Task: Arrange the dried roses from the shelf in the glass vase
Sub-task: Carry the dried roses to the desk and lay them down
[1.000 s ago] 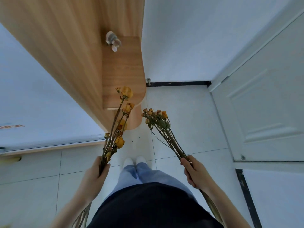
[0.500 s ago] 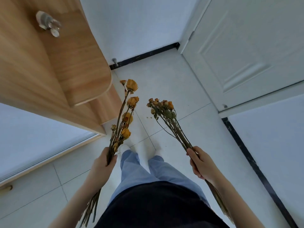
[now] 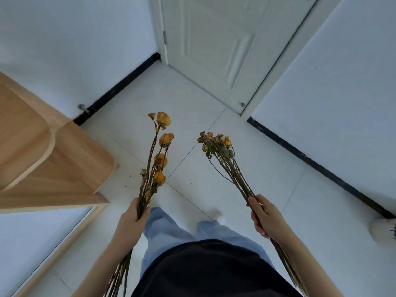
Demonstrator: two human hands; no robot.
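My left hand [image 3: 130,224] grips a bunch of dried yellow roses [image 3: 159,159] by the stems, with the heads pointing up and away and the stem ends trailing below my wrist. A second, tighter bunch of small dried roses [image 3: 216,142] is held by my right hand [image 3: 264,217], its long stems running back under my forearm. Both bunches hang over the white tiled floor in front of my legs. No glass vase is in view.
The wooden shelf unit [image 3: 53,159] stands at the left, its rounded corner close to the left bunch. A white door [image 3: 214,43] is straight ahead. White walls with black skirting [image 3: 317,163] close in on the right, and a white object [image 3: 383,229] sits at the right edge.
The view has swung right, away from the shelf toward the door. Both hands still hold their bunches the same way, and the shelf has slid to the left edge.
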